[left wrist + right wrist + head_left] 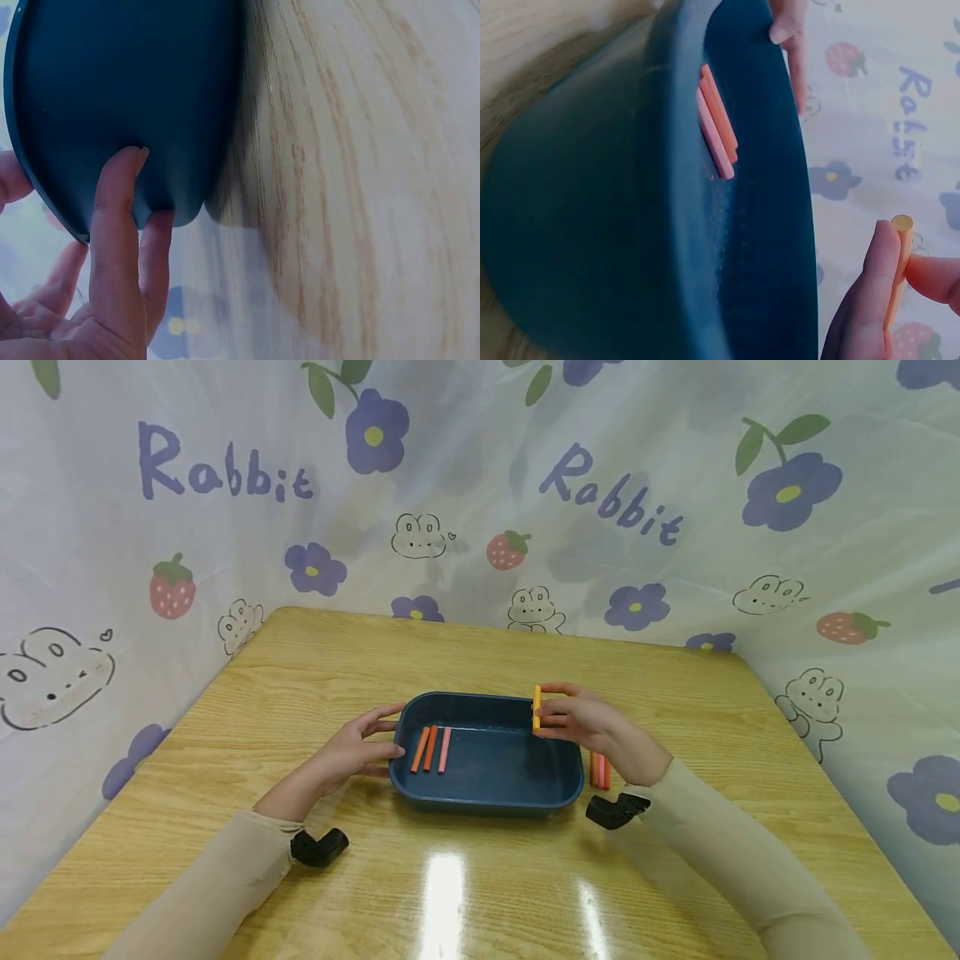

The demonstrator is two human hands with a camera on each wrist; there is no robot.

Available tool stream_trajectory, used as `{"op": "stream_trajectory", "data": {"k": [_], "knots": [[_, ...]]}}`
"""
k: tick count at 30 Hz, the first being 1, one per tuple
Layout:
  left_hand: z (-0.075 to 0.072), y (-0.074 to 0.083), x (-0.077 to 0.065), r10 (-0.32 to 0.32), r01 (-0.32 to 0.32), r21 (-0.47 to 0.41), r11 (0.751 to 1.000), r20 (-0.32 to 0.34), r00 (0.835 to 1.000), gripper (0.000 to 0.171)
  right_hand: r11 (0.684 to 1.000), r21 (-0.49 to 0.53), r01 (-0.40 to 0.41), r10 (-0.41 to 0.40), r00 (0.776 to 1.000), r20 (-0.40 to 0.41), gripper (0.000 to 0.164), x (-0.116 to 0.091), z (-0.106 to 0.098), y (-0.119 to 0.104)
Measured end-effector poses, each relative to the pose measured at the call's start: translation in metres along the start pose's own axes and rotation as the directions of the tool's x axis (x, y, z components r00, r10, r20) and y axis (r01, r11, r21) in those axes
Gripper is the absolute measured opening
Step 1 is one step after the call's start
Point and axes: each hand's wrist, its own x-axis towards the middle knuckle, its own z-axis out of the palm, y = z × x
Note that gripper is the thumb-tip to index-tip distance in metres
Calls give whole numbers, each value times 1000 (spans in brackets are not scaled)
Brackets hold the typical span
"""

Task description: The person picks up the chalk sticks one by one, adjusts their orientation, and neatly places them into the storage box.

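A dark blue rectangular basin sits on the table. My left hand grips its left end, thumb over the rim and the other fingers along the outer wall. Above the basin's right end, my right hand pinches a yellow chalk stick between thumb and fingers. Inside the basin, toward the left, lie an orange chalk stick, a red-orange one and a pink one, side by side. More chalk sticks in orange and pink lie on the table by the basin's right side, partly hidden under the right wrist.
The wooden table reaches back to a white curtain printed with flowers, rabbits and strawberries. Black wrist mounts sit at both sleeves.
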Motion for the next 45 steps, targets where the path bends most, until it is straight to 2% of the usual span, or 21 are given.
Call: {"op": "stream_trajectory", "data": {"k": [15,21,29,38,39,44,45], "knots": [[-1,-2,1,-1,1,-7,1000,-3,1000,72,996,37,-76,76,997,1,58,24,28,-3],[-1,-2,1,4,-4,-9,1000,3,1000,71,991,15,-130,129,991,39,56,32,39,-5],[-1,-2,0,3,-3,-7,1000,3,1000,71,973,-102,-208,218,970,108,56,43,53,-7],[-2,-1,0,3,-3,-11,1000,2,1000,71,939,-200,-279,316,930,189,55,56,66,-4],[-2,-1,-1,4,-4,-11,1000,1,1000,71,935,-209,-285,326,924,198,53,58,68,-3],[0,1,-2,3,-3,-12,1000,1,1000,72,915,-267,-302,362,908,213,12,66,75,4],[0,2,-2,4,-4,-11,1000,2,1000,72,909,-284,-306,369,906,205,7,68,76,5]]}}
